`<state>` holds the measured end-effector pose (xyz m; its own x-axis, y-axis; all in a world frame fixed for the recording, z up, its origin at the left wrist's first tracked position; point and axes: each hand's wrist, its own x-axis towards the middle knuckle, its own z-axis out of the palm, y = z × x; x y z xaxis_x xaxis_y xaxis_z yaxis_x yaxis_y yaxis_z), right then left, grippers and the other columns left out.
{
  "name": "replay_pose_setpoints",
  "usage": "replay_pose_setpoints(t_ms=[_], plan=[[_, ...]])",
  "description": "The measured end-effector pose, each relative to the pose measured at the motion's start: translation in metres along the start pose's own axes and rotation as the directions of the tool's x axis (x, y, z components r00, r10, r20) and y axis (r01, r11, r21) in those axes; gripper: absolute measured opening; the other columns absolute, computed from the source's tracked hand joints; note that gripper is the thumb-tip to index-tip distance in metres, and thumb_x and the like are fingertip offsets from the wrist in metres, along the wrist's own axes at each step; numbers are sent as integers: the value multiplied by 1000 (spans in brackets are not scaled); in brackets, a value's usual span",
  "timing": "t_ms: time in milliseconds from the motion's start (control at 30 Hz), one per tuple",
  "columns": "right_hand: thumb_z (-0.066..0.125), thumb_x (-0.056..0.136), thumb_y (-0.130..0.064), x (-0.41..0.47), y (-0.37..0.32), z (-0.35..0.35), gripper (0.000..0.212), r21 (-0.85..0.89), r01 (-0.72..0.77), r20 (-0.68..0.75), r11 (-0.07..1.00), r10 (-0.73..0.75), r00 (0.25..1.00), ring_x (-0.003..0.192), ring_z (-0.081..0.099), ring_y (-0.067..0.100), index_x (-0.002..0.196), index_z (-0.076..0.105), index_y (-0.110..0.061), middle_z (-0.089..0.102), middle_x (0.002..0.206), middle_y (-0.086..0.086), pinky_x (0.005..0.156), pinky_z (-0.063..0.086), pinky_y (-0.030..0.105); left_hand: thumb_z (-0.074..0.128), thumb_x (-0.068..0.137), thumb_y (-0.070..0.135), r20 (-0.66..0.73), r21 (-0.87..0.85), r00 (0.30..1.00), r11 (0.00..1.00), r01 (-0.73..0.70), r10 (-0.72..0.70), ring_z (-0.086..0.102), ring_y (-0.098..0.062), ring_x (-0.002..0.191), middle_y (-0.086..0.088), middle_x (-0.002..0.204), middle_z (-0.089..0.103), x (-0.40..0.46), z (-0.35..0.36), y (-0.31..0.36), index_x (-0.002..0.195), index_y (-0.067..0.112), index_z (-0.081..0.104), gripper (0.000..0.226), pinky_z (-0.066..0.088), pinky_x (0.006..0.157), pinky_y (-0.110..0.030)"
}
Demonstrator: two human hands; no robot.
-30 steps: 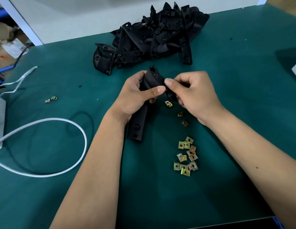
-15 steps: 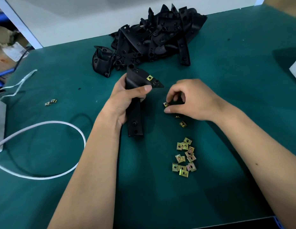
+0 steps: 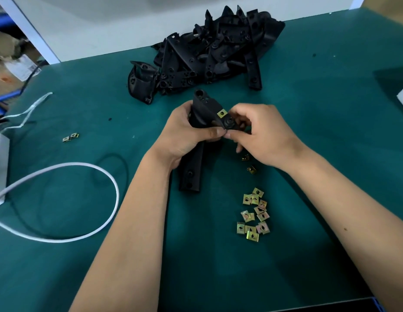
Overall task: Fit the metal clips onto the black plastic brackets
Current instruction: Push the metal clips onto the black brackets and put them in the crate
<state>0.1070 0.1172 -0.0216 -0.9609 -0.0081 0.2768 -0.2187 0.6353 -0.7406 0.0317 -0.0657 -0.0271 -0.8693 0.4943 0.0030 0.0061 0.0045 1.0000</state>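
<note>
Head view: my left hand (image 3: 184, 136) grips the bracket (image 3: 201, 131) round its middle, fingers curled round it, thumb across the front; the bracket's long axis runs roughly toward and away from me, lower end resting on the mat (image 3: 308, 131) near my left wrist, upper end tilted up and away; one clip (image 3: 221, 113) is already seated on the right-hand tab near the top, brass face showing.

My right hand (image 3: 259, 134) is at that same tab from the right; thumb and forefinger are pressed together just below the seated clip, touching the bracket edge; I judge they pinch a second clip, but it's hidden by the fingers, so can't confirm; other fingers curled loosely under.

The relation that matters: the next mounting point sits on the bracket's right edge, directly left of my right fingertips, just below the fitted clip; so the push goes leftward, across the long axis, with the left hand as the backstop; right hand is the nearer one and does the work.

Spare clips: two loose clips (image 3: 249, 163) lie just beneath my right hand; the main cluster (image 3: 253, 215) lies nearer me, right of the bracket's lower end; a stray pair (image 3: 71, 138) sits far left. Bracket pile (image 3: 207, 55) is at the far edge of the mat; white cable (image 3: 101, 176) loops on the left.

Risk, my guess: clip goes on skewed if the bracket rotates in my grip.
</note>
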Motion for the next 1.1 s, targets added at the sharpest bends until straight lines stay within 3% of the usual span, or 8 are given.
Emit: replay_pose_setpoints(t_ms=[133, 233, 433, 567, 700, 867, 967, 1100], plan=[[78, 90, -8, 0, 2, -1, 12, 88, -22, 39, 996, 19, 999, 55, 72, 13, 93, 72, -18, 74, 82, -4, 60, 60, 33, 77, 79, -14, 28, -48, 999, 998, 31, -29, 74, -22, 82, -9, 86, 74, 0, 0, 1, 107, 0, 60, 35, 61, 72, -30], [77, 90, -4, 1, 5, -7, 15, 171, -59, 78, 984, 46, 996, 58, 74, 19, 95, 75, -18, 77, 85, -1, 61, 61, 33, 78, 78, -13, 55, -83, 998, 996, 39, -35, 75, -27, 77, -14, 86, 74, -2, -4, 2, 103, 2, 61, 33, 61, 70, -30], [72, 91, 7, 5, 16, -22, 20, 443, -100, -109, 891, 164, 980, 70, 64, 16, 93, 77, -13, 70, 83, 10, 62, 57, 25, 84, 70, -1, 160, -68, 986, 996, 57, -45, 72, -25, 77, -15, 89, 74, -4, -10, 5, 104, 0, 62, 40, 59, 69, -27], [71, 89, 11, 4, 14, -21, 25, 472, -82, -104, 878, 148, 983, 78, 65, 16, 99, 77, -11, 71, 89, 11, 65, 59, 25, 87, 69, -1, 176, 24, 984, 999, 30, -34, 66, -15, 72, -6, 91, 72, -6, -13, 7, 111, 3, 61, 49, 56, 69, -24], [71, 91, 7, 4, 10, -19, 19, 490, -71, -117, 869, 147, 982, 72, 65, 15, 99, 78, -10, 73, 83, 5, 63, 59, 26, 82, 75, 3, 213, -3, 977, 1000, 31, -29, 67, -16, 76, -7, 95, 71, -8, -15, 10, 116, 4, 62, 45, 58, 72, -26], [69, 97, -3, 3, 6, -15, 12, 515, -105, -98, 851, 180, 979, 64, 62, 14, 93, 78, -11, 70, 70, 1, 53, 55, 25, 76, 87, 23, 162, 8, 987, 1000, 14, -15, 60, -13, 59, -5, 81, 66, -7, -7, 10, 97, 9, 61, 22, 54, 56, -23], [71, 95, -1, 2, 2, -12, 12, 542, -88, -92, 836, 163, 982, 66, 63, 17, 95, 78, -10, 72, 73, 4, 54, 55, 25, 68, 93, 14, 172, -45, 985, 998, 31, -23, 66, -18, 56, -12, 78, 70, -6, -7, 9, 99, 6, 56, 16, 57, 54, -26], [72, 91, 6, 2, -1, -8, 19, 624, -94, -81, 776, 184, 980, 76, 66, 19, 95, 79, -11, 74, 82, 5, 67, 58, 26, 62, 98, 9, 186, -175, 983, 984, 39, -5, 68, -24, 60, -25, 86, 66, -8, -9, 7, 104, 6, 52, 12, 59, 59, -30]])
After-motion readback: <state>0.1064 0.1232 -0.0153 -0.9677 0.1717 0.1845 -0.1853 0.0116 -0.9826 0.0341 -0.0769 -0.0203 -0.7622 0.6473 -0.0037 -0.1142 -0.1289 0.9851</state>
